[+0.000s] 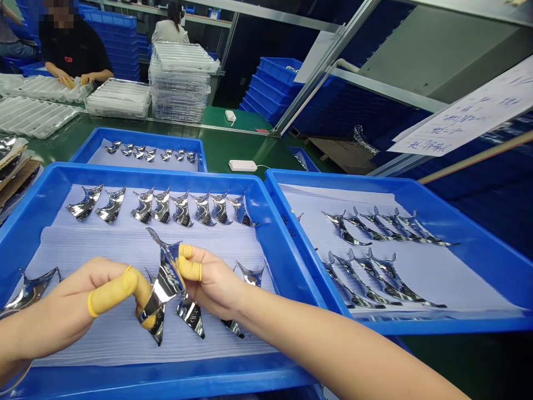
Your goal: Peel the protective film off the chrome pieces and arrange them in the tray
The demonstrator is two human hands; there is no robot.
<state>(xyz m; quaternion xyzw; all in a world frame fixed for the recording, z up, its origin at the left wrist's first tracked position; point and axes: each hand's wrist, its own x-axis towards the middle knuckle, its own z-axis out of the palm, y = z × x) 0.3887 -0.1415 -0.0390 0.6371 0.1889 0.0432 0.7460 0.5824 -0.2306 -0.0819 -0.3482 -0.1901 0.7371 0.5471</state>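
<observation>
A shiny curved chrome part [165,278] is held between my two hands, above a blue tray [287,261] lined with white paper. My left hand [104,294], with yellow finger cots, is closed on its lower end. My right hand [208,272], also in yellow finger cots, pinches its upper right edge. Below it, similar chrome parts [191,316] lie on the liner, some partly hidden by my hands. Behind my hands runs a row of such chrome parts [182,210]. Another chrome part [35,289] lies left, partly covered by my left hand.
To the right, a second blue tray [491,272] holds two rows of chrome parts [387,278]. Beyond stands a smaller blue tray [202,155] with more. Clear plastic trays [181,89] are stacked behind, near a seated co-worker [75,44]. A metal post [328,66] rises at centre right.
</observation>
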